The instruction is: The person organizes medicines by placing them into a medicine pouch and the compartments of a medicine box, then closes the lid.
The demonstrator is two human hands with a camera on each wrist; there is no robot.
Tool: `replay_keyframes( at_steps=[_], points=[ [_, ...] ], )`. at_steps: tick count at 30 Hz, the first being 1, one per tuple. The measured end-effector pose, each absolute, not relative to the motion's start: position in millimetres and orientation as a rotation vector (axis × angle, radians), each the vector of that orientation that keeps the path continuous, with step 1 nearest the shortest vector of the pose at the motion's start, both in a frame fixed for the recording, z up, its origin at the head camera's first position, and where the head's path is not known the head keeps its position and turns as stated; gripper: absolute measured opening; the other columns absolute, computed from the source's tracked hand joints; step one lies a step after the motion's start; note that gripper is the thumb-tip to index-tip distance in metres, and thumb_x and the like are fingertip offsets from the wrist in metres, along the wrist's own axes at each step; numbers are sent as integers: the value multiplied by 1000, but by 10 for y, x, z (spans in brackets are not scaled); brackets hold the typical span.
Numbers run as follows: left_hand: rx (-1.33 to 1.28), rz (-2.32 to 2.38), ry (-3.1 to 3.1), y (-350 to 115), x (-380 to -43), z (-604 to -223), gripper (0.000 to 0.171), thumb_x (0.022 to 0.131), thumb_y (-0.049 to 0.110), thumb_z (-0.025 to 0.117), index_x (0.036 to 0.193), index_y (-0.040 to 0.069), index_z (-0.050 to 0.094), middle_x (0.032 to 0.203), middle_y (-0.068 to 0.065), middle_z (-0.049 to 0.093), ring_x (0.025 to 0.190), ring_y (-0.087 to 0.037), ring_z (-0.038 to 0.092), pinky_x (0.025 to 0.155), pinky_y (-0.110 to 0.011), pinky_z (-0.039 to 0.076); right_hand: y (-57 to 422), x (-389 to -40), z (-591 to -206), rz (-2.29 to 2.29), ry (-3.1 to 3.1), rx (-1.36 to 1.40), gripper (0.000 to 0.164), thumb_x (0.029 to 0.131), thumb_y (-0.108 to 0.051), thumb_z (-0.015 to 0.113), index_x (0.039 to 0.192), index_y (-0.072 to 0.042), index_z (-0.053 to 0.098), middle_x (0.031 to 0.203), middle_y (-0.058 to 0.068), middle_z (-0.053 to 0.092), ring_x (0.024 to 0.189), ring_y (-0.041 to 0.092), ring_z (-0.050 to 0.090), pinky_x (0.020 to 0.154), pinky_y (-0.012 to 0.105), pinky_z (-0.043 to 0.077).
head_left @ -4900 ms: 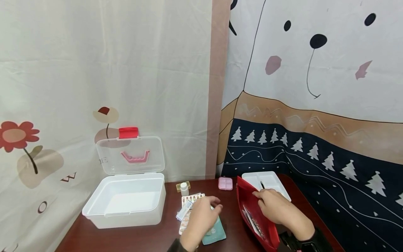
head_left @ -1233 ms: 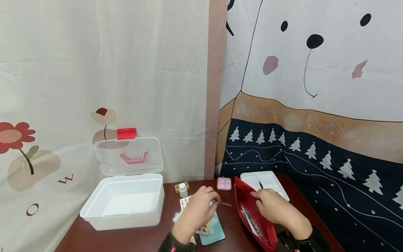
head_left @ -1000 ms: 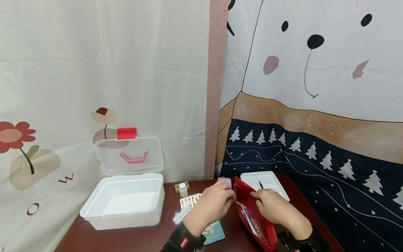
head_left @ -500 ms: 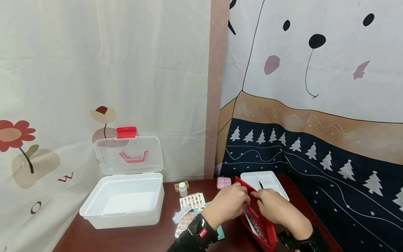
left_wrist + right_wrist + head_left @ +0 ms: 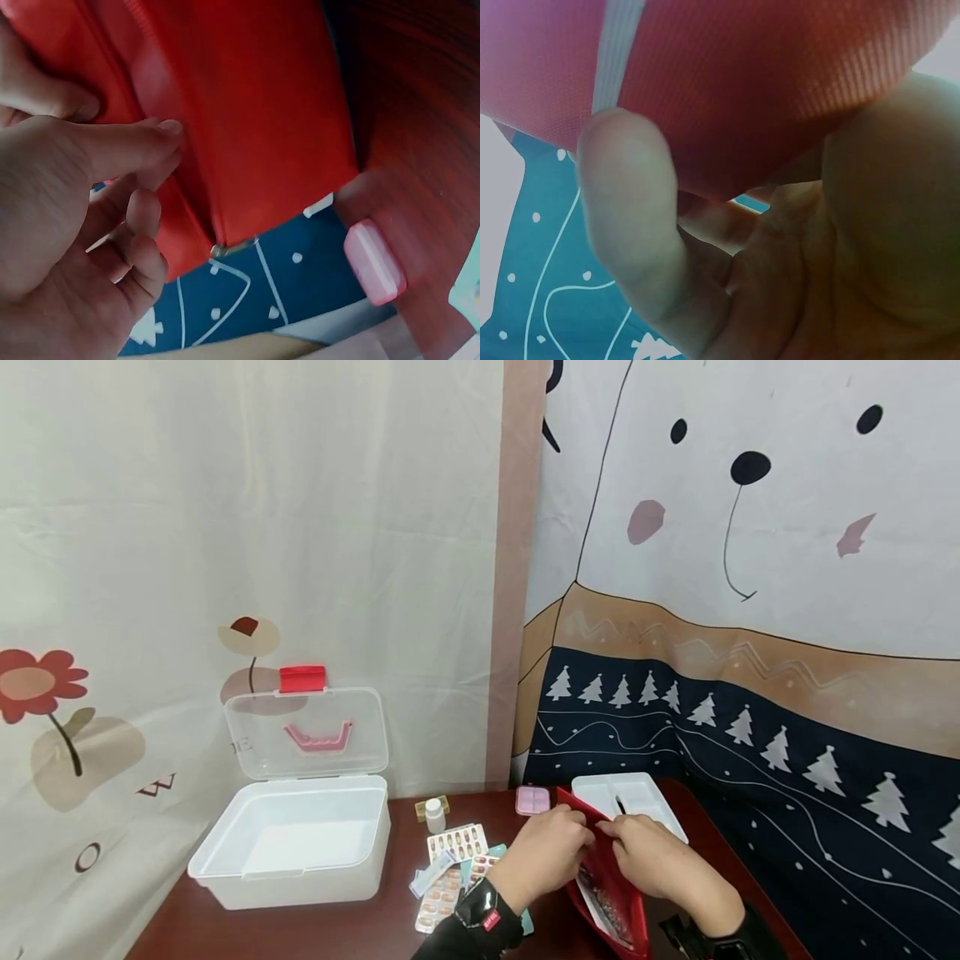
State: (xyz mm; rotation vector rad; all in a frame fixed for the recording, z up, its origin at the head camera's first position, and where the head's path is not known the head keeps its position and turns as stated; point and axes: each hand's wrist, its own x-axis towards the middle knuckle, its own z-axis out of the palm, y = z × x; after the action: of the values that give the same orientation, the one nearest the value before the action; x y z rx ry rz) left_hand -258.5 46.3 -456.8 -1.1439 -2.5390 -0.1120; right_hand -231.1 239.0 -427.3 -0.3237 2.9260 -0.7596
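Note:
A red zip pouch (image 5: 626, 893) stands on the dark wood table with its mouth open. White papers (image 5: 595, 906) and something grey and shiny show inside. My right hand (image 5: 660, 864) grips the pouch's far edge; in the right wrist view its thumb (image 5: 630, 195) presses beside the pale zipper tape (image 5: 619, 52). At the same mouth is my left hand (image 5: 547, 852), thumb and forefinger pinching at the pouch's edge in the left wrist view, other fingers curled. Left of it lie blister packs (image 5: 457, 841), a small white box (image 5: 432, 872) and a teal packet, partly hidden by the arm.
An open white box (image 5: 300, 885) with a clear lid (image 5: 311, 735) stands at left. Behind the packs are a white bottle (image 5: 435, 816) and a yellowish piece (image 5: 420, 811). A pink pill case (image 5: 532, 800) and a white tray (image 5: 637, 797) holding something black stand near the pouch.
My left hand has moved right from the blister packs to the pouch. The thin two-pronged piece, like tweezers, that it held went to the pouch's mouth and is now out of sight.

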Motion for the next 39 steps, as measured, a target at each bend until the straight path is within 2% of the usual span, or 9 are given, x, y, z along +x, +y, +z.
replay_keyframes(
  at_steps=[8,15,19,22,26,30,35,39],
  points=[
    [-968,-345,-2589,96,-2545,-4470,10,100,24,82,107,28,88,103,12,81,99,-5,72,84,-23,62,2379,-2303,-4268,-773,2900,-289,33,103,-1,65,135,1,76,129,16,78,99,20,77,76,42,69],
    [-804,-534,-2666,-446,-2518,-4495,5,99,22,83,102,21,87,94,9,78,91,-9,71,80,-30,62,2365,-2307,-4260,-760,2912,-303,34,103,0,66,135,1,75,128,16,78,101,21,77,78,45,69],
    [-707,-630,-2739,-743,-2506,-4557,7,98,21,84,103,17,86,99,5,80,93,-13,74,83,-36,63,2366,-2298,-4255,-760,2910,-298,34,103,0,65,135,0,76,128,16,78,102,22,77,78,46,69],
    [-607,-665,-2803,-922,-2507,-4623,9,97,21,84,104,16,86,103,1,81,93,-17,76,79,-40,62,2371,-2288,-4253,-764,2909,-284,34,102,0,65,135,1,76,128,16,78,101,22,78,77,45,69],
    [-485,-681,-2862,-1087,-2523,-4706,14,95,22,85,105,12,85,98,-2,82,86,-19,76,73,-41,59,2373,-2286,-4253,-771,2912,-282,34,102,0,66,135,1,75,128,17,78,100,22,78,76,45,69],
    [-369,-683,-2897,-1186,-2527,-4764,18,92,21,87,103,7,84,95,-8,83,81,-24,76,72,-45,61,2375,-2287,-4252,-769,2916,-285,34,102,1,66,135,2,75,128,17,78,100,21,78,77,45,69],
    [-212,-705,-2988,-1245,-2505,-4839,12,87,15,86,86,5,79,78,-8,75,68,-22,65,64,-43,55,2380,-2282,-4260,-768,2921,-287,34,102,0,67,134,1,76,127,16,78,100,21,78,76,45,69],
    [-140,-680,-3015,-1266,-2517,-4911,10,85,9,81,83,1,75,73,-9,69,65,-23,60,63,-43,54,2375,-2280,-4260,-775,2919,-286,34,102,0,67,135,1,76,127,16,78,99,21,79,75,44,69]
  ],
)
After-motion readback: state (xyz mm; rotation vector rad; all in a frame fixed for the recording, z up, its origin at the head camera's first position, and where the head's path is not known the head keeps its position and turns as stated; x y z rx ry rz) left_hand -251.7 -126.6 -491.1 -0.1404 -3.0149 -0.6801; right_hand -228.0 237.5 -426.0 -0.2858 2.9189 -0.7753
